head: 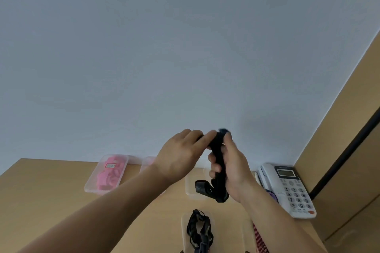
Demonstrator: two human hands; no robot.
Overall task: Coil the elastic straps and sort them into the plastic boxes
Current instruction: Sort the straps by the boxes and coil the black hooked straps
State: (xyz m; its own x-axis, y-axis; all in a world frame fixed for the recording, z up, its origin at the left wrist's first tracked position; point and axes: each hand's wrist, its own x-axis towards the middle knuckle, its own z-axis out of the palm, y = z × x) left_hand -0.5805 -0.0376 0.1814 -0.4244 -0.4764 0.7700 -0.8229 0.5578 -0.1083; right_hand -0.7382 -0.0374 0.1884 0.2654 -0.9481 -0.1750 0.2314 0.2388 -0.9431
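A black elastic strap (pixel 218 156) is raised in front of the wall above the wooden desk. My right hand (pixel 230 165) grips its hanging length, and the lower end with a black buckle (pixel 200 188) dangles below. My left hand (pixel 183 155) pinches the strap's top end beside my right fingers. A clear plastic box (pixel 90 183) at the back left holds pink straps (pixel 110 172). Behind my hands a second clear box (pixel 190 189) is partly hidden. Near the front edge another clear box (pixel 184 224) holds a loose black strap (pixel 198 230).
A white desk telephone (pixel 292 189) stands at the back right against a tan partition (pixel 339 150). A further clear box (pixel 147 162) shows behind my left wrist. Something striped red and dark (pixel 260 240) lies at the front right. The plain wall fills the upper view.
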